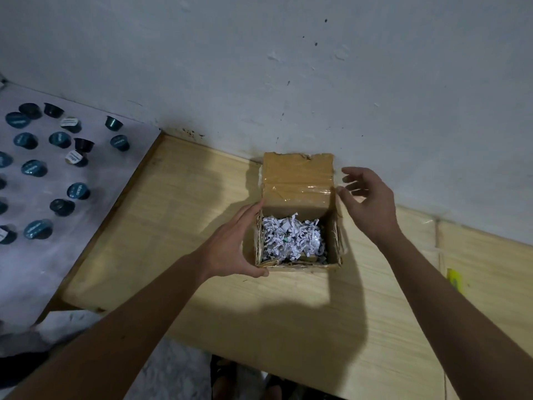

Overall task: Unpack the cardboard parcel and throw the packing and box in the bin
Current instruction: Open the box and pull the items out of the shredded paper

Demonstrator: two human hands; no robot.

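Your left hand [230, 243] presses spread fingers against the side of the cardboard parcel [300, 215] to steady it on the wooden worktop [187, 226] by the wall, while your right hand [366, 203] hovers spread, holding nothing, beside the raised flap [298, 174] above shredded paper packing [291, 238].

Left hand [230, 243] and right hand [367, 203] bare, forearms unsleeved.

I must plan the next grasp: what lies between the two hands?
In the head view, the open cardboard box, filled with shredded paper, sits between the left hand and the right hand.
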